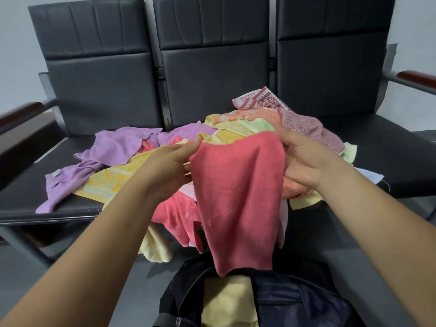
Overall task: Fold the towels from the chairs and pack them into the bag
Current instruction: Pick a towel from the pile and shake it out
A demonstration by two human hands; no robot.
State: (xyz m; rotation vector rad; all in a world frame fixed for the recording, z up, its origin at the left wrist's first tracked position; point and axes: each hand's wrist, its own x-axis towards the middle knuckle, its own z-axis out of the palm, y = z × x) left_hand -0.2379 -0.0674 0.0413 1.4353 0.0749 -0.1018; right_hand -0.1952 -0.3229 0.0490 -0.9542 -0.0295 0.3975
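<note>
A row of dark chairs (106,95) holds a loose heap of towels, and a person stands over it with a red towel (238,197) lifted between both hands. At the left edge of the seats, a purple towel (111,149) sprawls flat, partly over a yellow patterned towel (113,178) that reaches toward the front edge. The left hand (169,171) pinches the red towel's upper left corner, fingers (194,143) closed on the hem. The red towel hangs free in a single layer, its lower edge dangling just above the open mouth of a dark bag (295,300) on the floor below the seats' front edge; a pale yellow towel (226,303) already lies inside. The right hand (304,161) grips the upper right corner, fingers wrapped behind the cloth and closed on it. Behind it, toward the middle and right seats, lie more towels, among them an orange patterned towel (254,114) and a pink towel (306,131).

The fold appears not yet made. Several towels overhang the front edge of the seats, among them another red one (174,218), and a careless tug on the heap could drag them to the floor. A towel dropped unfolded into the bag would likely bunch and waste room.
</note>
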